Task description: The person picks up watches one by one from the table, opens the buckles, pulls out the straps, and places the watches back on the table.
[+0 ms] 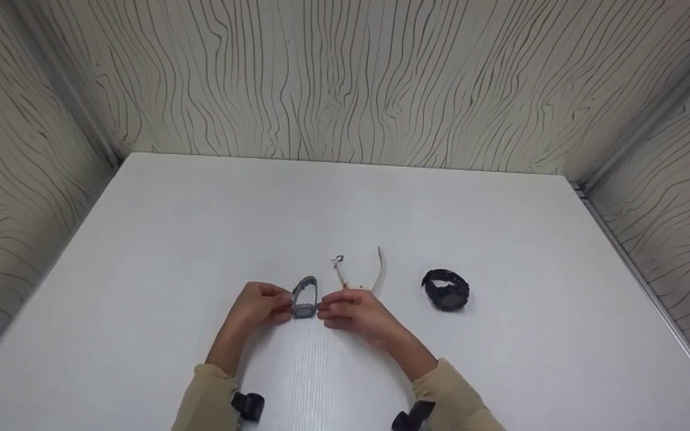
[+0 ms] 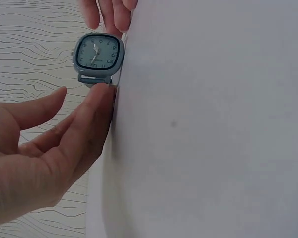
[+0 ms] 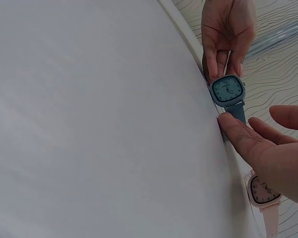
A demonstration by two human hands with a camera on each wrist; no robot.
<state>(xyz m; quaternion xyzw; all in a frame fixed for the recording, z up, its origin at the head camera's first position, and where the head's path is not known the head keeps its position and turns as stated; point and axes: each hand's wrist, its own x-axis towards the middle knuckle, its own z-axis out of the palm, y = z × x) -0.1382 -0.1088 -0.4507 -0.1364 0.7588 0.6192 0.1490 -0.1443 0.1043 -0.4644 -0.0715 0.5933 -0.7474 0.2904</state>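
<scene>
A blue-grey wristwatch (image 1: 305, 311) with a square rounded case stands on the white table, its strap curving up behind the case. My left hand (image 1: 263, 305) is at its left side, fingertips touching near the strap end of the case in the left wrist view, thumb held apart. On the other side, my right hand (image 1: 357, 312) has its extended fingertips right at the watch, the thumb raised away from it. Just behind the right hand is a pink wristwatch (image 3: 263, 192); its case is mostly hidden in the head view, where its spread strap shows.
A black wristwatch (image 1: 450, 299) lies to the right of my right hand. The white table (image 1: 201, 209) meets a wood-grain patterned wall (image 1: 333, 84) at the back, with similar panels on both sides.
</scene>
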